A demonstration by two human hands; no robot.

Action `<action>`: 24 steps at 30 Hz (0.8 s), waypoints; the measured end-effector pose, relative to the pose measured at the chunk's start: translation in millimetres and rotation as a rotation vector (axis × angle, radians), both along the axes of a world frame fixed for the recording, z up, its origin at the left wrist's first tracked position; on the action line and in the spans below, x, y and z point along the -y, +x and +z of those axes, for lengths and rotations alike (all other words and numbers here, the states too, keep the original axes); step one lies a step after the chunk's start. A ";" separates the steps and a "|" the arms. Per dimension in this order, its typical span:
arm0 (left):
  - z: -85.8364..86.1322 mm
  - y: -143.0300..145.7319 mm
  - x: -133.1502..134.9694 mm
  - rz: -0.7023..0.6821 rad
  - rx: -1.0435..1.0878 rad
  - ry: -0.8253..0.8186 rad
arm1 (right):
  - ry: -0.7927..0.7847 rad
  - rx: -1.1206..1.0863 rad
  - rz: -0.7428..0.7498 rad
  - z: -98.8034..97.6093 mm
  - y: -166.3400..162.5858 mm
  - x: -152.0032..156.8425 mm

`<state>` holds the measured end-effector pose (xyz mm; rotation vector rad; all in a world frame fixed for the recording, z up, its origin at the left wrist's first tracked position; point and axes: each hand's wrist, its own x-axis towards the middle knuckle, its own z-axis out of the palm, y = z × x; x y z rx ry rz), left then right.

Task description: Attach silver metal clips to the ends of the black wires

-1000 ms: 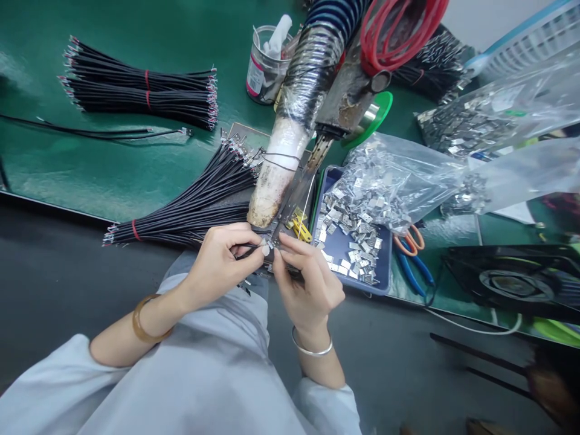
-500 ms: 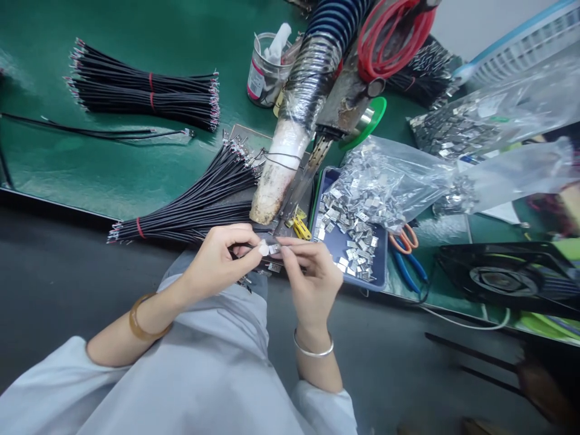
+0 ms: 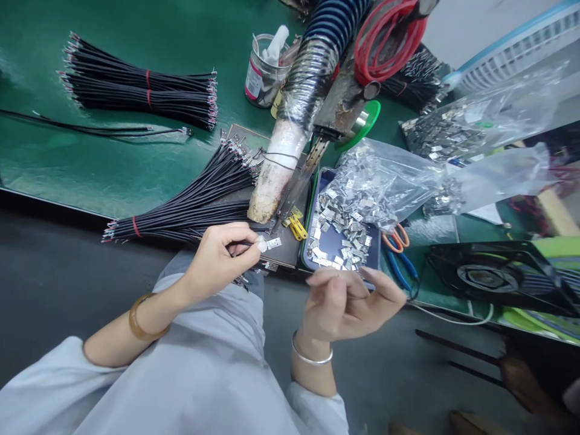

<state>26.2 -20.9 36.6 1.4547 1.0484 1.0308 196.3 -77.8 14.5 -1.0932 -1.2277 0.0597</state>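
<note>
My left hand (image 3: 226, 257) is closed in a pinch at the front edge of the bench. From its fingertips sticks a small silver connector (image 3: 274, 243), with a whitish piece where thumb and finger meet. Any wire behind it is hidden by the fingers. My right hand (image 3: 347, 302) is apart from it, just in front of a blue tray (image 3: 376, 257) of loose metal connector shells (image 3: 351, 238). Its fingers are loosely bent and spread, slightly blurred, and I see nothing held. A fanned bundle of black cables (image 3: 190, 205) lies beyond my left hand.
A white-wrapped hose end (image 3: 276, 175) and a metal soldering fixture (image 3: 301, 181) hang close above the work spot. A yellow clip-like tool (image 3: 296, 226) lies beside the tray. Pliers (image 3: 399, 257), a black fan (image 3: 493, 275) and plastic bags of shells (image 3: 394, 175) are on the right.
My right hand has let go of the connector and moved right and toward me, in front of the tray. My left hand stays nearly in place, still pinching.
</note>
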 end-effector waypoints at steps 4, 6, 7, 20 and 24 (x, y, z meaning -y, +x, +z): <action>0.5 3.1 -0.5 0.034 0.034 -0.002 | -0.201 0.177 0.041 -3.4 -2.4 -0.5; 0.1 5.1 -1.0 0.051 0.030 -0.004 | -0.247 0.252 0.086 -5.8 -5.9 -3.9; -0.3 6.2 -1.1 0.065 0.027 -0.003 | -0.251 0.279 0.103 -6.6 -7.9 -6.1; 1.0 13.0 0.9 0.168 -0.032 0.144 | -0.126 0.462 0.055 5.0 -16.3 -19.2; 1.4 12.1 1.4 0.163 -0.055 0.144 | -0.121 0.487 0.065 4.7 -14.1 -17.0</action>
